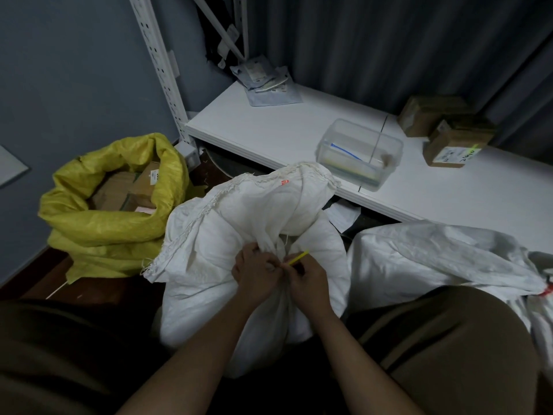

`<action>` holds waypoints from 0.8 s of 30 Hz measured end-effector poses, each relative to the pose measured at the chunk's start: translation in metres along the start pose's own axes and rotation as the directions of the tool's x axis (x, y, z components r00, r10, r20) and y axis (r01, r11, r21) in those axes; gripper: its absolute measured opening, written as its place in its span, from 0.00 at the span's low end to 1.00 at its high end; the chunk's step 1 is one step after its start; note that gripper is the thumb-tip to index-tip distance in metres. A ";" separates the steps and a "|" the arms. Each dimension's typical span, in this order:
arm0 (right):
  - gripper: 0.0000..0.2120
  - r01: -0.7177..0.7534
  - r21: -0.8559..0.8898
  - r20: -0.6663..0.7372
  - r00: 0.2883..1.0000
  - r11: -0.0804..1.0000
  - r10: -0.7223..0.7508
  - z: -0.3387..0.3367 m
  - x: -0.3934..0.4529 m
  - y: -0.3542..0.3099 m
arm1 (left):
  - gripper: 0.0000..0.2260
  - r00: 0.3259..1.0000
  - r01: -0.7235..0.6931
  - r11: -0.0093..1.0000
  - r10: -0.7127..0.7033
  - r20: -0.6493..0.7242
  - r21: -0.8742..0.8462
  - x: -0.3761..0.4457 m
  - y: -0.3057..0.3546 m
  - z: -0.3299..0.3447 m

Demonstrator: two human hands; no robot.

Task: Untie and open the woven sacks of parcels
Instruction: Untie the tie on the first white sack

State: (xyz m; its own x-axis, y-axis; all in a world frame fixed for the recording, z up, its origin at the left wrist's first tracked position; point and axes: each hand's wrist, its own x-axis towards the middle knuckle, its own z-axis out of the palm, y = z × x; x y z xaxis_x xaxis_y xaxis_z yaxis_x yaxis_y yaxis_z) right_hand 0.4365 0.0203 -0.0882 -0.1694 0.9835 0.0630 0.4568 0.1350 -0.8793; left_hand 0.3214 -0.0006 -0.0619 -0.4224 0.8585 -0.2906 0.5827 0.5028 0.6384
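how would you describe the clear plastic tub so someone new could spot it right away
Start at the long white shelf along the dark curtain, behind the white woven sack both hands are working on. The clear plastic tub sits near its front edge, just beyond that sack's top. Unlike the brown cardboard boxes to its right, it is see-through.

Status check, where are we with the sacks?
Both hands, left and right, pinching yellow tie on middle white sack, neck still bunched. Yellow sack open. Nothing blocking.
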 end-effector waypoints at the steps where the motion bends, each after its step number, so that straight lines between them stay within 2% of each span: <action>1: 0.03 0.001 0.002 0.001 1.000 1.000 -0.001 -0.001 0.000 0.001 | 0.07 1.000 -0.005 1.000 0.005 0.001 0.004 0.000 -0.001 0.000; 10: 0.02 -0.098 0.035 0.062 0.994 0.995 0.095 -0.011 0.003 0.005 | 0.06 0.996 -0.052 0.997 0.048 0.075 0.049 0.004 -0.007 -0.003; 19: 0.08 -0.186 0.108 0.081 0.981 0.977 0.178 -0.017 0.003 0.000 | 0.06 0.995 -0.102 0.987 0.102 0.006 0.122 0.002 0.001 0.005; 24: 0.05 -0.157 0.083 0.028 0.987 0.984 0.155 -0.018 -0.004 -0.003 | 0.08 0.991 -0.135 0.986 0.136 -0.009 0.098 0.001 0.000 0.008</action>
State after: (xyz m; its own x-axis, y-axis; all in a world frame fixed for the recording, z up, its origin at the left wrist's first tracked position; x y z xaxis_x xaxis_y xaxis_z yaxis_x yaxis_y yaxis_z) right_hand 0.4513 0.0180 -0.0773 -0.1210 0.9888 -0.0877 0.4033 -0.0318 -0.9145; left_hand 0.3263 0.0013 -0.0682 -0.3454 0.9181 -0.1943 0.6996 0.3899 0.5988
